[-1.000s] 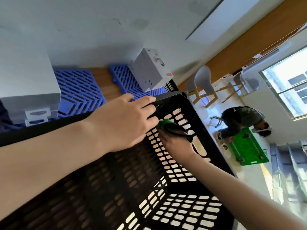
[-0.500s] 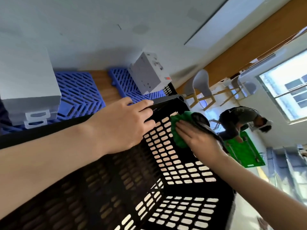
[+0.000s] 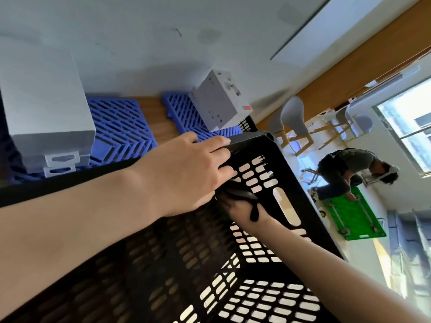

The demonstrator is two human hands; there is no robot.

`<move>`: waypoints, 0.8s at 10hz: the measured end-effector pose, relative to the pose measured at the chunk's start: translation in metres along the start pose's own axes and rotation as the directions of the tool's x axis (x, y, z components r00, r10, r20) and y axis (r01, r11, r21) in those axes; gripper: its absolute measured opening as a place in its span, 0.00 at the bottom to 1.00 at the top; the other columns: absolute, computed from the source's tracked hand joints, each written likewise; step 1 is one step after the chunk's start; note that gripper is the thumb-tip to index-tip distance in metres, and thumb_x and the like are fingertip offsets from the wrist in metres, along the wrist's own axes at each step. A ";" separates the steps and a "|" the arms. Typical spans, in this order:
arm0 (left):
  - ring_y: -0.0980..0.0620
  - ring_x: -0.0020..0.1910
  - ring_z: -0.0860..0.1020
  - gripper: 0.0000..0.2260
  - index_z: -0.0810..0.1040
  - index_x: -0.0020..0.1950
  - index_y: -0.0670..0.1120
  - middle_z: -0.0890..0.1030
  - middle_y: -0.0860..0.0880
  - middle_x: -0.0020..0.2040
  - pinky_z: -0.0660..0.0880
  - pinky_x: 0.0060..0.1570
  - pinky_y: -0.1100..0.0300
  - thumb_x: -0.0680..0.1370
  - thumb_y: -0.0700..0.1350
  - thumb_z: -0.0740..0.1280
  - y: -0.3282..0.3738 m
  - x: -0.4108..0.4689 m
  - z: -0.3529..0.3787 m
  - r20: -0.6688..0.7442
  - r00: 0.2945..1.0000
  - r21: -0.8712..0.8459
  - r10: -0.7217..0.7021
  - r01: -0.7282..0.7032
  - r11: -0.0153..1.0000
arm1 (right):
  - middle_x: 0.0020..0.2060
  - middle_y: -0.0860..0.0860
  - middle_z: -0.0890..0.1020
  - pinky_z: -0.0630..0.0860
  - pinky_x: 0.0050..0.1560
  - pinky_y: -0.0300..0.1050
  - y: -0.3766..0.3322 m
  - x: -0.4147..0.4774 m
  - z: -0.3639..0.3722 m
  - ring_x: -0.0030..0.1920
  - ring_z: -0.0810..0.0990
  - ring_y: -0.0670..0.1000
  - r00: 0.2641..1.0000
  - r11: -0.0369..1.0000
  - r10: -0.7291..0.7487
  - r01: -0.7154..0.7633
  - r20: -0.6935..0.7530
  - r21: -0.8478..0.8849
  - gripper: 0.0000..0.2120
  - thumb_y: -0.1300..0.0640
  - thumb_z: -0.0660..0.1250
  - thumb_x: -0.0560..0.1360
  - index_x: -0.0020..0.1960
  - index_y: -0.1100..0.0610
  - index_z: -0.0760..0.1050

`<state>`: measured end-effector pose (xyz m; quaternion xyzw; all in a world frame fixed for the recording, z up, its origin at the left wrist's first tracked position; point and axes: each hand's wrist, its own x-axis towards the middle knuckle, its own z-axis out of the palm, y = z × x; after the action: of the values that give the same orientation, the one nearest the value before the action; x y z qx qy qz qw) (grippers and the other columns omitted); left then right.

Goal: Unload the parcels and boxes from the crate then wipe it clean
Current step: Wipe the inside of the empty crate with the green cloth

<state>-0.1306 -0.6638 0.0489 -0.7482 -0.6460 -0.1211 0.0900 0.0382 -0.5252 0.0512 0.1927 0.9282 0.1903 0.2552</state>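
The black perforated crate (image 3: 300, 190) is tilted toward me and no parcels show inside it. My left hand (image 3: 186, 173) grips its top rim near the far corner, fingers curled over the edge. Inside the crate, my right hand (image 3: 242, 215) holds a dark green cloth (image 3: 241, 194) against the side wall, just below my left hand. Its fingers are hidden behind my left hand. A white printed box (image 3: 219, 101) stands on a blue pallet (image 3: 182, 108) beyond the crate. A grey box stack (image 3: 44, 108) sits on another blue pallet (image 3: 119, 127) at the left.
A white wall rises behind the pallets. At the right, another person (image 3: 345, 173) crouches by a green trolley (image 3: 356, 215) on the floor. Grey chairs (image 3: 293, 117) stand near them, and a window lies beyond.
My right hand has slid the cloth along the crate wall, out toward the rim and then back under my left hand. My left hand has kept its hold on the rim.
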 end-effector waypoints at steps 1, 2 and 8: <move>0.46 0.78 0.54 0.19 0.69 0.68 0.50 0.67 0.46 0.73 0.69 0.64 0.47 0.80 0.55 0.54 0.000 -0.001 -0.003 0.017 1.000 0.006 -0.002 0.002 1.000 | 0.78 0.57 0.51 0.46 0.76 0.42 0.038 -0.021 0.018 0.77 0.49 0.51 0.994 0.981 -0.087 0.074 -0.069 -0.178 0.24 0.68 0.46 0.83 0.78 0.63 0.48; 0.46 0.78 0.53 0.19 0.71 0.65 0.50 0.68 0.46 0.72 0.69 0.64 0.48 0.79 0.55 0.51 0.001 -0.002 -0.004 0.037 0.999 0.004 0.002 -0.002 1.000 | 0.66 0.62 0.74 0.70 0.67 0.54 0.069 -0.048 0.005 0.68 0.72 0.58 0.963 0.992 -0.093 0.068 -0.254 -0.104 0.21 0.72 0.59 0.74 0.66 0.67 0.73; 0.45 0.75 0.62 0.18 0.73 0.65 0.49 0.73 0.46 0.69 0.65 0.69 0.47 0.79 0.55 0.59 -0.001 0.000 0.000 -0.096 0.995 0.040 0.040 -0.036 0.999 | 0.66 0.51 0.76 0.63 0.73 0.47 -0.018 -0.047 0.054 0.71 0.69 0.51 0.859 0.864 -0.495 0.503 -0.128 0.030 0.14 0.60 0.65 0.77 0.62 0.55 0.79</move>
<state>-0.1312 -0.6634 0.0489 -0.7518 -0.6288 -0.1430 0.1379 0.1006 -0.5486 0.0191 -0.0577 0.9651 0.0998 0.2351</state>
